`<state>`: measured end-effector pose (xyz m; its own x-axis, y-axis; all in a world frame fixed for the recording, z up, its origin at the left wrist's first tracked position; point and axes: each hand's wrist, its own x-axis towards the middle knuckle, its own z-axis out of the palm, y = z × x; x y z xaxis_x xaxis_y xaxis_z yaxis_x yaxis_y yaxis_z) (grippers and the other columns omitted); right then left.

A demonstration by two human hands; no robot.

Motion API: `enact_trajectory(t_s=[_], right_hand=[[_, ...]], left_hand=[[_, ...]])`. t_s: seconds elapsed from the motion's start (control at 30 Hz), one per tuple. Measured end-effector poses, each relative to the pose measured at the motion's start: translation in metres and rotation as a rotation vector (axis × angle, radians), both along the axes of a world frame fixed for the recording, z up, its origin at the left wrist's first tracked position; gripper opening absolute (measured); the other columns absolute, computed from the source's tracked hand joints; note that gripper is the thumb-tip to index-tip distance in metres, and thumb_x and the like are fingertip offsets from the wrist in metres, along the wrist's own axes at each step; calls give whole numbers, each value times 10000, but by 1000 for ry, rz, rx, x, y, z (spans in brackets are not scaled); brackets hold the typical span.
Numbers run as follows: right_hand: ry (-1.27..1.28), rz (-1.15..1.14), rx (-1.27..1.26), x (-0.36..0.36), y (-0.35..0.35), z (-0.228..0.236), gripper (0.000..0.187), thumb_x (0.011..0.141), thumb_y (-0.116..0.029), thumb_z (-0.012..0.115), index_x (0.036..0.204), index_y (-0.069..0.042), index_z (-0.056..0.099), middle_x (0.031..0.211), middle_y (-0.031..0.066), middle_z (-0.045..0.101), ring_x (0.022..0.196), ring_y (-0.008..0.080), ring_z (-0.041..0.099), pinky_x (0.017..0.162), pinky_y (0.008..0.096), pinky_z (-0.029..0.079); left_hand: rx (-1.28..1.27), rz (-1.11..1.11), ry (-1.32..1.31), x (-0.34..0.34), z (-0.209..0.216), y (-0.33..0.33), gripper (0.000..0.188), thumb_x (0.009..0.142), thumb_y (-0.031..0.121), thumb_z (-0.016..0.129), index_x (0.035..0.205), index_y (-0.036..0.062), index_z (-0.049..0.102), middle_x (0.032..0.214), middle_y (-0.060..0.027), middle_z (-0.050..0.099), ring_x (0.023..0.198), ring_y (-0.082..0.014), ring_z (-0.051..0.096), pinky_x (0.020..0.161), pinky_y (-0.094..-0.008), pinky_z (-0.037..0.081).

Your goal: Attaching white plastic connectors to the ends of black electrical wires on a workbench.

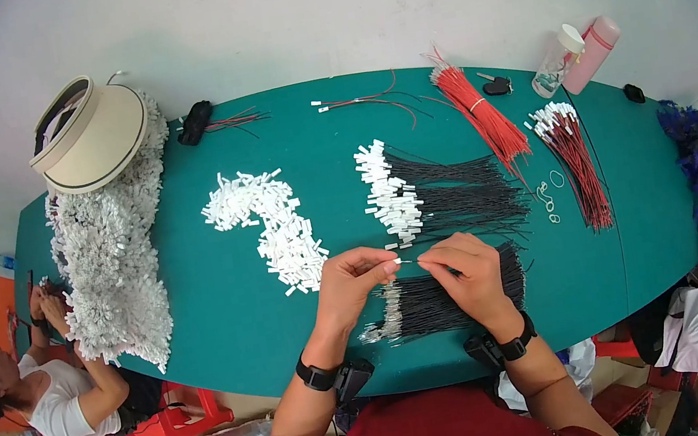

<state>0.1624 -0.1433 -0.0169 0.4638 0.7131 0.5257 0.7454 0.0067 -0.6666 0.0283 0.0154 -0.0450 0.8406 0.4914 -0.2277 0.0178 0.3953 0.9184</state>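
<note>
your left hand (351,282) pinching a tiny white plastic connector (398,261), your right hand (469,270) gripping a thin metal-tipped wire (411,261) — both by the far edge of that flat black silver-tipped wire bundle (438,299), messy white connector pile (291,249) beyond it to the left

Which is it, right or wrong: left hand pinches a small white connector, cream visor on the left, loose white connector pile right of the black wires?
Wrong on one point: the head view shows the loose white connector pile left of the black wires. The rest holds: left hand pinching a small white connector, cream visor on the left.
</note>
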Motion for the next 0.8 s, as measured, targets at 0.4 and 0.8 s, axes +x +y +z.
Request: enact_trajectory(t_s=[0.4, 0.8], right_hand=[[-45, 11, 36, -1, 2, -2, 139, 747, 4, 792, 868, -44, 741, 817, 78, 717, 709, 237, 665, 632, 329, 509], [-24, 68, 18, 3, 2, -6, 127, 743, 3, 793, 855, -29, 744, 816, 85, 719, 702, 239, 671, 635, 328, 525]], left_hand=[[101, -32, 28, -1, -3, -1, 120, 876, -2, 751, 995, -22, 754, 859, -62, 734, 744, -99, 652, 680, -223, 521], [-4, -91, 65, -1, 0, 0, 124, 886, -9, 736, 1006, -40, 749, 875, -89, 737, 763, -116, 686, 706, -239, 566]])
